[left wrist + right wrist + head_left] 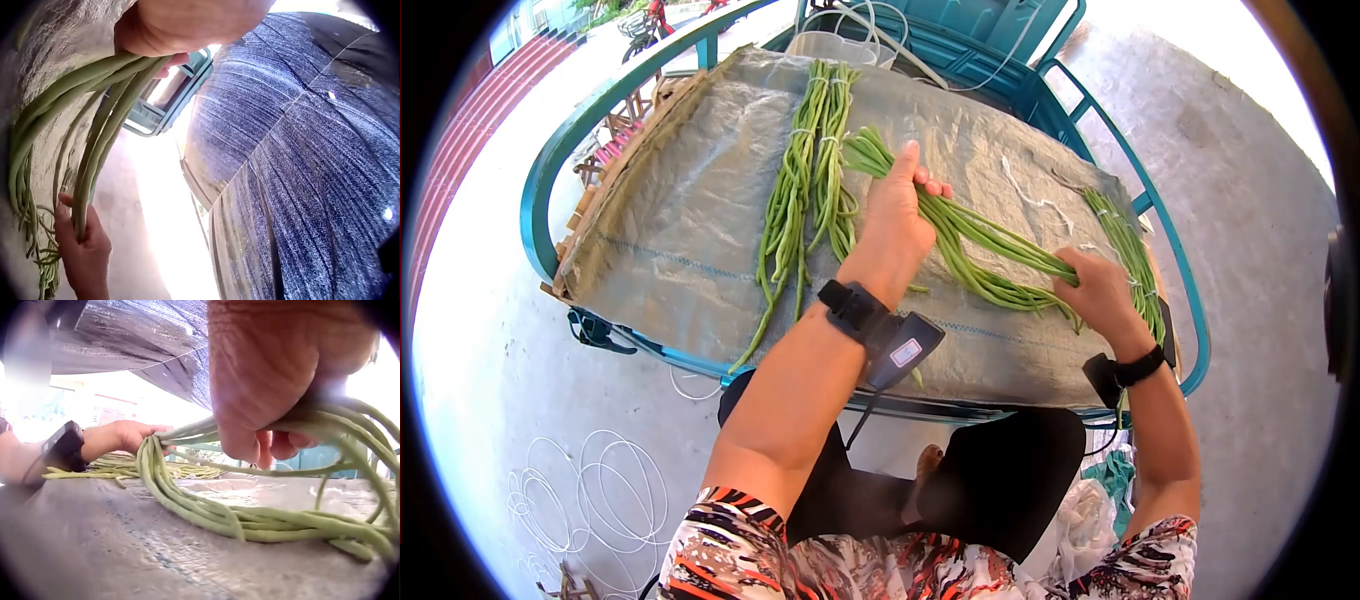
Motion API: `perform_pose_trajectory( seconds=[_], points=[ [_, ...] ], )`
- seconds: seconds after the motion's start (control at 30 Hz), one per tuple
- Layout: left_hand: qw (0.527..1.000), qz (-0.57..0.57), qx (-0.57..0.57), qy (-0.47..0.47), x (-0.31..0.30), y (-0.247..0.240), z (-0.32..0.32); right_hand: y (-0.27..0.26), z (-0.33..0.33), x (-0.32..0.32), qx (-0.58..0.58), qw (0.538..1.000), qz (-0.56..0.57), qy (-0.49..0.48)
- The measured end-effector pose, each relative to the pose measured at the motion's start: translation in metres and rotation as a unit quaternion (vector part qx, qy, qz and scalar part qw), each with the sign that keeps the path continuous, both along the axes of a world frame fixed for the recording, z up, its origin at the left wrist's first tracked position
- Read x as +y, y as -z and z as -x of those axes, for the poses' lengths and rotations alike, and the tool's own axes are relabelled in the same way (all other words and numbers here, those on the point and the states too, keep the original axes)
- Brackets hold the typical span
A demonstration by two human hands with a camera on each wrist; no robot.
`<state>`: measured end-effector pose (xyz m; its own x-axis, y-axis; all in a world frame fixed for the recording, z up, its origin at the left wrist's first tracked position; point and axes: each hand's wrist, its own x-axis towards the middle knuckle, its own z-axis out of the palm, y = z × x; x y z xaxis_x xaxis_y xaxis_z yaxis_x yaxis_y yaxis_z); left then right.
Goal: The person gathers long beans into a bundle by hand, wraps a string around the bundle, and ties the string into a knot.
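Note:
Both hands hold one loose bunch of long green beans (1002, 238) above a sheet-covered surface. My left hand (900, 215) grips it near one end, the fingers wrapped round the stalks and the thumb along the top. Farther right, my right hand (1098, 292) pinches some of the same beans; in the right wrist view other beans (281, 526) sag in a loop below that hand. Left of the hands lie long bean bundles (805, 165) tied with pale bands. Another tied bundle (1128, 245) lies at the right edge, beyond the right hand.
White string (1038, 195) lies on the grey sheet (685, 190). Teal rails (590, 125) of a cart bed surround the surface. A clear plastic tub (830, 46) stands at the back. Coiled white wire (605, 490) is on the ground at lower left. Overhead hangs a dark cover (300, 125).

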<state>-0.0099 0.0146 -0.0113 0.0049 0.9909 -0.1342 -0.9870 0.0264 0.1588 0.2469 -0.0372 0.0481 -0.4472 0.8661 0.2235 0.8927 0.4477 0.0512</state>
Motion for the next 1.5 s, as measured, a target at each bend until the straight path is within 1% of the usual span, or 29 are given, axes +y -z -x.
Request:
perform_pose_trajectory(
  seconds=[0.03,0.13,0.17,0.23,0.27,0.3,0.37,0.4,0.43,0.53,0.57,0.6,0.67,0.73,0.8,0.9,0.93,1.0,1.03,1.13,1.23,1.33,1.4,1.43,1.5],
  points=[
    [1.000,0.002,0.000,0.000,0.000,0.000,-0.001,-0.004,-0.009,-0.001,-0.029,0.999,0.015,0.011],
    [1.000,0.015,-0.010,-0.008,0.000,0.001,-0.002,-0.009,-0.031,-0.004,-0.082,0.996,-0.001,0.039],
    [1.000,0.014,-0.011,-0.016,0.001,0.002,-0.001,-0.011,-0.037,-0.005,-0.071,0.997,-0.007,0.035],
    [0.999,0.013,-0.014,-0.031,0.003,0.004,0.002,-0.011,-0.062,-0.002,-0.147,0.985,-0.018,0.083],
    [0.999,0.022,-0.019,-0.034,0.004,0.004,0.004,-0.010,-0.076,0.001,-0.184,0.977,-0.024,0.107],
    [0.998,0.032,-0.025,-0.037,0.004,0.003,0.007,-0.010,-0.087,0.003,-0.190,0.966,0.006,0.176],
    [0.998,0.044,-0.031,-0.041,0.004,0.003,0.007,-0.009,-0.122,0.003,-0.300,0.939,-0.028,0.166],
    [0.998,0.046,-0.029,-0.043,0.004,0.003,0.007,-0.014,-0.117,-0.001,-0.352,0.921,-0.045,0.161],
    [0.997,0.049,-0.026,-0.045,0.004,0.003,0.006,-0.022,-0.111,-0.006,-0.388,0.892,0.016,0.229],
    [0.997,0.053,-0.028,-0.044,0.005,0.004,0.006,-0.027,-0.094,0.004,-0.257,0.954,-0.036,0.147],
    [0.997,0.053,-0.027,-0.043,0.004,0.003,0.006,-0.026,-0.077,0.007,-0.160,0.982,-0.028,0.095],
    [0.997,0.051,-0.024,-0.043,0.003,0.000,0.006,-0.026,-0.040,0.005,-0.060,0.997,-0.021,0.043],
    [0.998,0.048,-0.017,-0.042,0.002,-0.003,0.005,-0.019,0.014,0.005,0.083,0.994,0.064,-0.024],
    [0.998,0.043,-0.008,-0.043,0.003,-0.004,0.004,-0.006,0.056,0.012,0.108,0.989,0.080,-0.059],
    [0.999,0.034,-0.008,-0.042,0.003,-0.004,0.003,0.009,0.094,0.016,0.131,0.985,0.048,-0.102],
    [0.999,0.007,-0.002,-0.035,0.008,0.006,0.004,0.030,0.131,0.023,0.229,0.959,0.135,-0.097],
    [0.999,-0.003,-0.001,-0.032,0.008,0.005,0.005,0.039,0.135,0.025,0.249,0.956,0.133,-0.074],
    [0.997,0.045,0.036,-0.059,0.002,-0.002,0.003,0.051,0.141,0.027,0.284,0.949,0.133,-0.029],
    [0.993,0.070,0.053,-0.072,-0.001,-0.006,0.003,0.051,0.140,0.028,0.256,0.955,0.149,-0.023],
    [0.966,0.000,0.203,-0.158,0.001,-0.001,0.002,0.040,0.136,0.028,0.177,0.968,0.178,0.001],
    [0.964,0.006,0.186,-0.191,-0.004,-0.009,-0.003,0.028,0.139,0.021,0.128,0.976,0.172,0.029],
    [0.983,0.006,0.118,-0.144,-0.014,-0.024,-0.003,0.022,0.139,0.017,0.111,0.978,0.171,0.040],
    [0.986,-0.007,0.102,-0.135,-0.010,-0.018,0.000,0.027,0.131,0.015,0.117,0.977,0.176,0.038],
    [0.987,-0.013,0.094,-0.131,-0.007,-0.015,0.003,0.032,0.123,0.015,0.112,0.980,0.162,0.031],
    [0.992,0.039,0.049,-0.112,-0.001,-0.010,0.011,0.043,0.103,0.016,0.101,0.986,0.134,0.018]
  ],
)
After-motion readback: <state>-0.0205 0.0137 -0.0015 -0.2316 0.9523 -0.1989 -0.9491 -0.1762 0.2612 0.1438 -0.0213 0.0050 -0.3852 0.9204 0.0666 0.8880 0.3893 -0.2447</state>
